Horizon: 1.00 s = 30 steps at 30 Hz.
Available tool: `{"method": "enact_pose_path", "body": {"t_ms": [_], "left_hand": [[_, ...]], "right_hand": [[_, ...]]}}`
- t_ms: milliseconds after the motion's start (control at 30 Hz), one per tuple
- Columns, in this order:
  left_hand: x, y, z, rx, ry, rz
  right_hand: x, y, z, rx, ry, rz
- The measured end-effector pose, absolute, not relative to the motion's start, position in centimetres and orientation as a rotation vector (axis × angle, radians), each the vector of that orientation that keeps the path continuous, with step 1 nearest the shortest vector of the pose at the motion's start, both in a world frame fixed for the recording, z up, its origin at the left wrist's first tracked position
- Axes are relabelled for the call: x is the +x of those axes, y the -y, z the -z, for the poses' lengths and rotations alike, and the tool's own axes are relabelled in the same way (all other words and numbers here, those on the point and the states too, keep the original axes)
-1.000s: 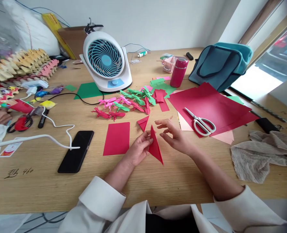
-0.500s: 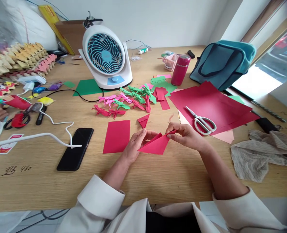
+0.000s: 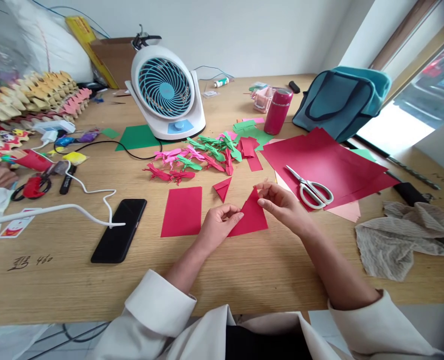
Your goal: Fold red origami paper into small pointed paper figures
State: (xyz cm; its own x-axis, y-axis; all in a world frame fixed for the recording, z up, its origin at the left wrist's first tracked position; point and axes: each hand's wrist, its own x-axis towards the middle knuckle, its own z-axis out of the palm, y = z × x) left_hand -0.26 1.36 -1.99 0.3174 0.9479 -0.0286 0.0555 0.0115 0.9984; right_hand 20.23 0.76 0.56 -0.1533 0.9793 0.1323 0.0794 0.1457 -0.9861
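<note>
A folded sheet of red paper [image 3: 250, 217] stands in front of me, its top narrowing to a point. My left hand [image 3: 222, 224] pinches its left edge, thumb along the slanted side. With thumb and forefinger, my right hand [image 3: 280, 206] grips the paper near its upper tip. Just beyond lies a small folded red triangle [image 3: 222, 189]. A flat red rectangle of paper [image 3: 181, 212] rests left of my left hand. Farther back is a heap of folded paper figures, green [image 3: 210, 147], pink [image 3: 169, 156] and red [image 3: 158, 172].
White-handled scissors [image 3: 312, 190] lie on large red sheets [image 3: 342, 170] at right. A black phone [image 3: 119, 231] and white cable [image 3: 57, 209] are at left. Behind stand a fan [image 3: 165, 90], a red flask [image 3: 278, 111] and a blue bag [image 3: 338, 102]. A crumpled cloth [image 3: 390, 240] lies far right.
The red paper has turned from lying tilted between my hands to pointing upward. My left hand has moved right and nearer me along it; my right hand has shifted slightly up to its tip.
</note>
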Motion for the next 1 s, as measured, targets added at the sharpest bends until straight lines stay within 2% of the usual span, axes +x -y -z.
{"method": "enact_pose_path", "body": {"t_ms": [133,233,433,800,1000], "left_hand": [[-0.2,-1.7,2.1,1.207,-1.021,-1.058],[-0.1,-1.7,2.2,1.205,-1.025,-1.051],[-0.1,-1.7,2.3,1.248,-1.009,-1.008],[-0.2,-1.9,2.5,1.265,-1.073,-1.010],[-0.4,-1.7,2.6,1.477,-1.181,-0.987]], "right_hand": [[18.8,-0.3,-0.4,-1.036,1.336,-1.439],[17.9,-0.2,0.3,-1.033,1.290,-1.518],[17.1,-0.3,2.2,-1.145,1.228,-1.512],[16.8,-0.2,2.6,-1.187,1.208,-1.491],[16.7,-0.3,3.3,-1.226,1.221,-1.400]]}}
